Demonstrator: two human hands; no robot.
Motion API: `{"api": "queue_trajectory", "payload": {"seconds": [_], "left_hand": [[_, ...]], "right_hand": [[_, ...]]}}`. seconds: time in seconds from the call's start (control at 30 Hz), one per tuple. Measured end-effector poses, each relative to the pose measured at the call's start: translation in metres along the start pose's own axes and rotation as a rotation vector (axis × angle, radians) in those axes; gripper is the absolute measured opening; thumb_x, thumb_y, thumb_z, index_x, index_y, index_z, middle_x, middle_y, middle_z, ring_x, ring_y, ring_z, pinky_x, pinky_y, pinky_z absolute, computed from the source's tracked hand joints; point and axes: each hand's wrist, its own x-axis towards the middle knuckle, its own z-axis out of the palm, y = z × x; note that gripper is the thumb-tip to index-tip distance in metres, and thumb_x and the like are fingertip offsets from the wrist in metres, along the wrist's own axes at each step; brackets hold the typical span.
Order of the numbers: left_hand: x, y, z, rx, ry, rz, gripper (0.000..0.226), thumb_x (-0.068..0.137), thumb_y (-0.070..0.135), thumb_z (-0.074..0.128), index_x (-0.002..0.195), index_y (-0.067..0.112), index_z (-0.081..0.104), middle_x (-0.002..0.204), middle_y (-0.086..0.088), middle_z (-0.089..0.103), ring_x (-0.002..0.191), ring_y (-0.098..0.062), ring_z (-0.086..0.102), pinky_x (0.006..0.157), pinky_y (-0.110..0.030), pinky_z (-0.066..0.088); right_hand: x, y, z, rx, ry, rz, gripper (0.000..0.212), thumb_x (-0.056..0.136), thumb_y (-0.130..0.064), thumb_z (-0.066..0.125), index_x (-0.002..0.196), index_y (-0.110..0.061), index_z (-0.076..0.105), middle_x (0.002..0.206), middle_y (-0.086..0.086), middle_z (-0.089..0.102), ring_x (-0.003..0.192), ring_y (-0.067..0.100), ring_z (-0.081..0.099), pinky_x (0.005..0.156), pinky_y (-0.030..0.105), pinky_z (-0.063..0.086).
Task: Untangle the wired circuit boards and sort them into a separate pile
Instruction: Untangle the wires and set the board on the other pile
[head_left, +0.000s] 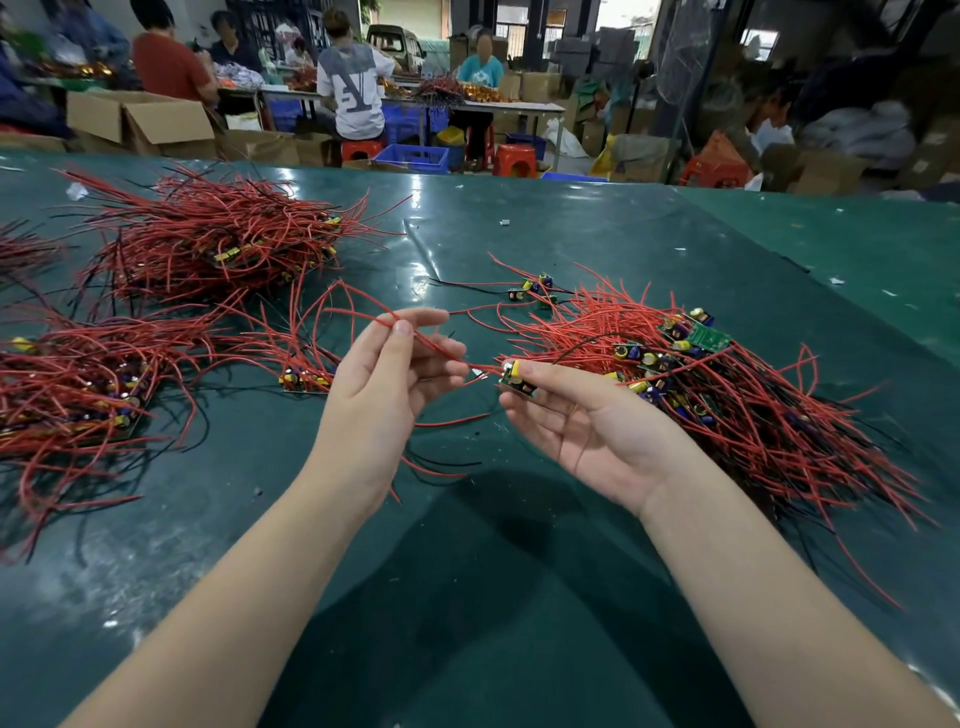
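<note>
Left hand pinching a thin red wire at frame centre, right hand fingers gripping a small green circuit board, tangled red-wired board pile lying at right on the green counter

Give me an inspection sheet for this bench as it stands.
Surface: green table cover, glossy, flecked with white scraps.
Job's things: circuit board held above the table; tangled pile at right; piles at left.
Clutter: stray boards beyond the hands.
Hands: left hand pinches a red wire; right hand pinches the board.
Cables: red and black leads throughout.
Surroundings: seated workers, cardboard boxes, blue crates, red stools.
</note>
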Motion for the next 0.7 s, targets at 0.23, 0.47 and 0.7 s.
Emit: {"api": "queue_trajectory", "payload": {"seconds": [0.23,0.47,0.7], "left_hand": [[0.004,0.001,-0.004,0.034,0.090,-0.061,0.040,0.104,0.017,0.030,0.069,0.013,0.051,0.068,0.002,0.059,0.057,-0.010,0.055,0.048,-0.020,0.042],[0.006,0.001,-0.007,0.032,0.161,-0.043,0.036,0.100,0.007,0.031,0.078,0.012,0.059,0.071,0.002,0.067,0.059,-0.008,0.055,0.050,-0.018,0.043],[0.007,0.000,-0.012,0.017,0.171,-0.042,0.029,0.101,0.000,0.038,0.085,0.011,0.060,0.078,-0.001,0.074,0.078,-0.013,0.070,0.071,-0.022,0.056]], "right_hand": [[0.000,0.002,-0.001,-0.058,-0.032,-0.014,0.006,0.064,-0.013,0.072,0.068,-0.010,0.076,0.066,0.002,0.069,0.067,0.017,0.071,0.060,0.021,0.056],[0.001,0.002,-0.003,-0.090,-0.019,-0.048,0.010,0.064,-0.011,0.072,0.072,-0.008,0.077,0.075,0.007,0.072,0.065,0.017,0.071,0.060,0.022,0.058],[0.001,0.002,-0.003,-0.107,0.010,-0.062,0.011,0.073,-0.007,0.071,0.084,-0.006,0.072,0.073,0.005,0.071,0.064,0.015,0.070,0.061,0.021,0.057]]}}
